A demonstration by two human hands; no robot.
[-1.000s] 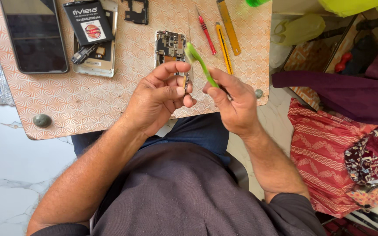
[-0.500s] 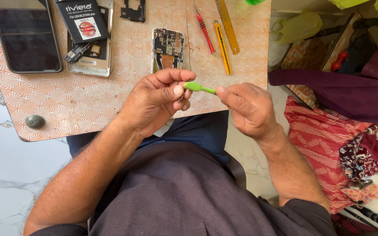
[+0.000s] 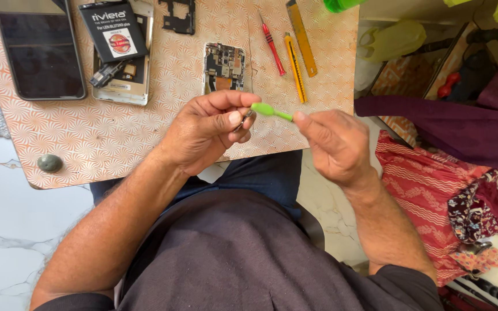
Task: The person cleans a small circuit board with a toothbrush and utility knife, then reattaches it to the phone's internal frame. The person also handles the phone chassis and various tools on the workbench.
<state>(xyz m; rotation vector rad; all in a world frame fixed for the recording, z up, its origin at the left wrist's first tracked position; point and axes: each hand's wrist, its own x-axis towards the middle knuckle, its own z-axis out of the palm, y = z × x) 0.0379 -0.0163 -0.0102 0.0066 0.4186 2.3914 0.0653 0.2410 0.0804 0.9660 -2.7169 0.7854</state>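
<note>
Brush [image 3: 271, 110] spans between both hands | right hand [image 3: 335, 147] pinches its handle | left hand [image 3: 208, 131] grips small part [image 3: 245, 119] at bristles | hands apart

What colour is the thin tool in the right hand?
Bright green tool, pinched by the right hand; head view.

1. two hands: the left hand [image 3: 206, 135] and the right hand [image 3: 332, 147].
2. one green brush [image 3: 269, 110], held between them.
3. one small metal part [image 3: 246, 119] in the left hand's fingers.
4. one whole dark phone [image 3: 38, 49] on the worktop [image 3: 105, 141].
5. two opened phone bodies: a pale one [image 3: 123, 80] and a bare one [image 3: 224, 67].
6. one black battery [image 3: 113, 30].
7. one black frame piece [image 3: 178, 15].
8. one red screwdriver [image 3: 272, 45].
9. two yellow tools [image 3: 297, 68], side by side.
10. one grey stone [image 3: 49, 163].
</note>
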